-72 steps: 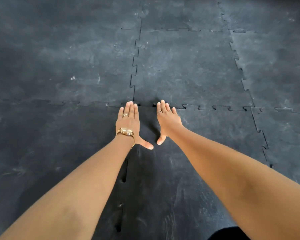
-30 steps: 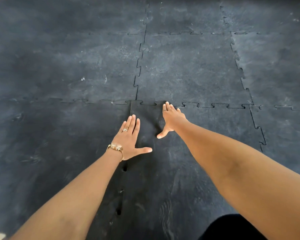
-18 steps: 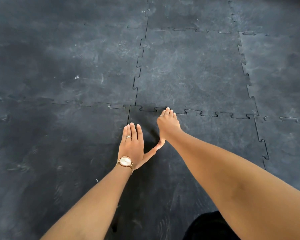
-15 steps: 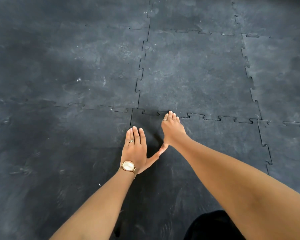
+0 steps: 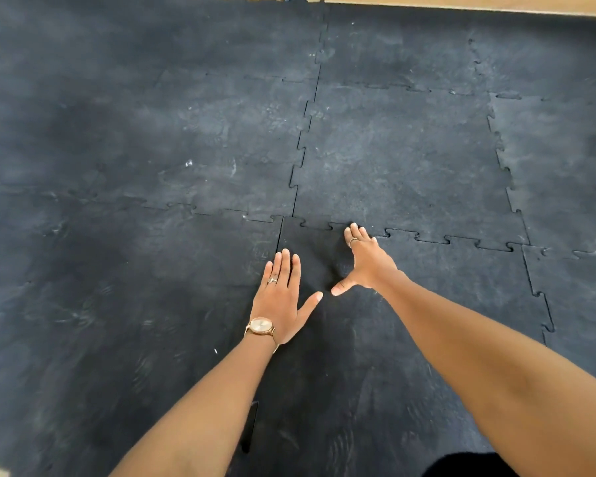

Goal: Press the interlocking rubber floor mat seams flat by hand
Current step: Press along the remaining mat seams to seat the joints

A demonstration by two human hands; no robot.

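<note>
Dark rubber floor mats (image 5: 393, 166) lock together with jigsaw-toothed seams. My left hand (image 5: 283, 297), with a watch and a ring, lies flat and palm down on the near vertical seam (image 5: 280, 237), fingers together, thumb out to the right. My right hand (image 5: 363, 261) lies flat on the near-right tile, its fingertips touching the horizontal seam (image 5: 427, 237), thumb spread to the left. The two thumb tips are a small gap apart. Neither hand holds anything.
More mat tiles stretch left, right and ahead, with a toothed seam (image 5: 506, 173) running away at the right. A strip of wooden floor (image 5: 461, 3) shows past the mats' far edge. A narrow gap in the near seam (image 5: 250, 425) shows beside my left forearm.
My left hand slid back from the seam junction along the vertical seam toward me. The thumbs touched briefly and are now apart. The view has tilted up, showing the wooden floor.
</note>
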